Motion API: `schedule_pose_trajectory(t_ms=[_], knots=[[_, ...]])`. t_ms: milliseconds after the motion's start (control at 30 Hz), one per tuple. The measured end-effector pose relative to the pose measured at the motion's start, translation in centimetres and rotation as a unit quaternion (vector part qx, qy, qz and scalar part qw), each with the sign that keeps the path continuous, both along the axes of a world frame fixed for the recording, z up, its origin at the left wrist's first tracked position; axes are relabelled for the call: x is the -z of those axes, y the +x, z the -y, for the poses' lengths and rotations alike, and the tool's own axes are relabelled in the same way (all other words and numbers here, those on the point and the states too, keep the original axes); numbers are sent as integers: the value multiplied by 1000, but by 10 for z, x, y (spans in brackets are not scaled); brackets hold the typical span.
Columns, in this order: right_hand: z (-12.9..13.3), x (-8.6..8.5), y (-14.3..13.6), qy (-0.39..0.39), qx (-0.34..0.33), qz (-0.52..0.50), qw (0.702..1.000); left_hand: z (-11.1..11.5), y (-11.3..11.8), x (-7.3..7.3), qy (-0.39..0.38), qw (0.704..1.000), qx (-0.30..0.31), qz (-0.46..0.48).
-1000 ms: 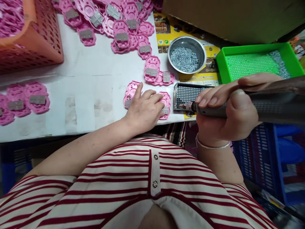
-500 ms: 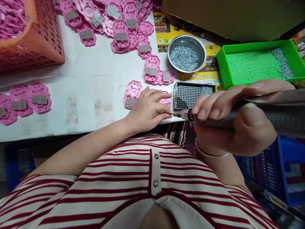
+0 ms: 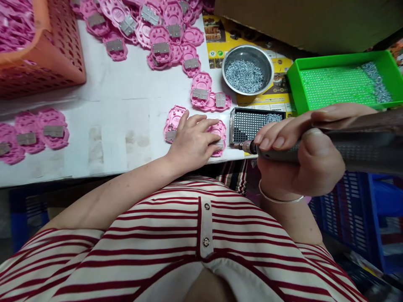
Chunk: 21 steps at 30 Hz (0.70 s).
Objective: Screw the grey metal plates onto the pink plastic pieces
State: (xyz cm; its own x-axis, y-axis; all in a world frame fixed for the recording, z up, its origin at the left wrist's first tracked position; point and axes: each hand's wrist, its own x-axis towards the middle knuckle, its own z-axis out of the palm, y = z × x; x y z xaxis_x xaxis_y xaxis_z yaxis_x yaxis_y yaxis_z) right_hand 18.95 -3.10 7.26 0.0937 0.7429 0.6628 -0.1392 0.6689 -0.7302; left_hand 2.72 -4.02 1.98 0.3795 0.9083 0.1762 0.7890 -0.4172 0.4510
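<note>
My left hand (image 3: pixel 192 140) lies with spread fingers over a pink plastic shell (image 3: pixel 221 130). Its thumb and forefinger rest by the shell's grey metal plate, which they partly cover. Beside the wrist is another pink shell (image 3: pixel 174 115) with a metal plate, half hidden by the hand. My right hand (image 3: pixel 310 165) is wrapped around a dark electric screwdriver (image 3: pixel 368 144), held level. The screwdriver's bit (image 3: pixel 239 146) points left, apart from the shell, at the near edge of a small black perforated tray (image 3: pixel 248 126) holding screws.
A steel bowl of small screws (image 3: pixel 226 77) and a green tray (image 3: pixel 297 90) with screws stand behind. Pink shells (image 3: pixel 160 48) are heaped at the back, and several (image 3: pixel 53 130) lie at left. An orange basket (image 3: pixel 67 50) is at far left, a cardboard box (image 3: pixel 299 25) at back right.
The screwdriver bit has drawn back right from my left fingertips. My left thumb and forefinger have moved from a pinch at the bit's tip onto the shell, slightly leftward.
</note>
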Motion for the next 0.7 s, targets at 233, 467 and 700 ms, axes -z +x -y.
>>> schedule_pose_trajectory(t_ms=[233, 467, 700], knots=[[-4, 10, 2, -2, -9, 23, 1000, -1, 0, 2, 17, 1000, 2, -9], [-5, 25, 0, -38, 63, 46, 996, 2, -2, 1, 33, 999, 10, -29], [-8, 35, 1, -139, 35, 31, 989, 2, -1, 4, 34, 999, 5, -25]])
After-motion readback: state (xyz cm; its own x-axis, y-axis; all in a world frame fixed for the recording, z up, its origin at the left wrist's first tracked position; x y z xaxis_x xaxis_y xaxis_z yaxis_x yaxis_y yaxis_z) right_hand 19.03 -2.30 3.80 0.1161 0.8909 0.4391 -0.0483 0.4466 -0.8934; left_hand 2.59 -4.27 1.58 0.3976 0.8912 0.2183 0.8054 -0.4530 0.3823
